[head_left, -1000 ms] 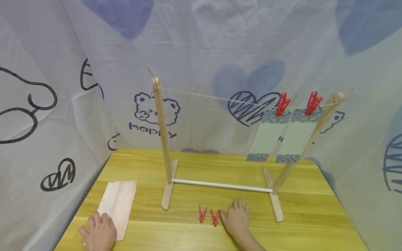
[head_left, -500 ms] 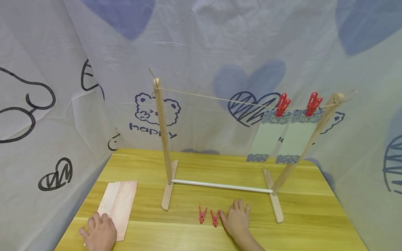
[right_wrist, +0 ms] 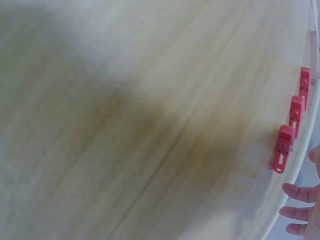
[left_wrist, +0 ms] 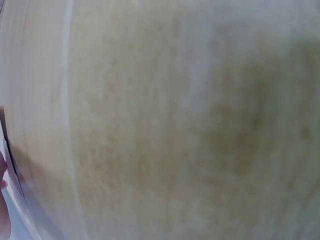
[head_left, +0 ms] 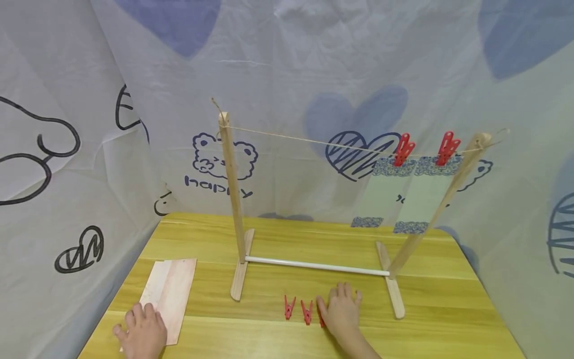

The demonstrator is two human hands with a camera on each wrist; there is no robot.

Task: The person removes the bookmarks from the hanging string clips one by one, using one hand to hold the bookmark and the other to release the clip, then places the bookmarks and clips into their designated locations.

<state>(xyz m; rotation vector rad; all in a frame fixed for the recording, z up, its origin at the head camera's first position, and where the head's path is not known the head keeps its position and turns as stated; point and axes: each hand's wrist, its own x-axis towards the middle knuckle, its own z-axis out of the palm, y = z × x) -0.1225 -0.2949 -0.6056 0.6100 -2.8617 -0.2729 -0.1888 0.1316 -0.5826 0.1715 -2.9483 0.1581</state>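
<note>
My left hand [head_left: 142, 330] rests with relaxed fingers on the near end of a pale pinkish sheet [head_left: 176, 294] at the table's left. In the left wrist view only a sliver of that hand shows at the left edge. On the front of the table, my right hand [head_left: 343, 311] lies with fingers spread and nothing gripped. By its thumb is a red clothespin [head_left: 321, 320], half hidden behind the hand. Two more, a middle clothespin [head_left: 307, 313] and a left clothespin [head_left: 289, 307], stand in a row beside it. The right wrist view shows all three, the nearest clothespin [right_wrist: 283, 148] close to the fingertips.
Behind the clothespins stands a wooden post rack [head_left: 233, 194] with a white bottom bar [head_left: 314, 265] and a string [head_left: 291, 137] across its top. Two pale sheets [head_left: 414, 194] with blue patterned ends hang at its right from red clothespins [head_left: 447, 149]. A printed cloth [head_left: 278, 65] encloses the table.
My right hand has shifted slightly right, bringing the third clothespin partly into view beside the thumb. The left hand stays put. The left hanging sheet's lower end has swayed a little.
</note>
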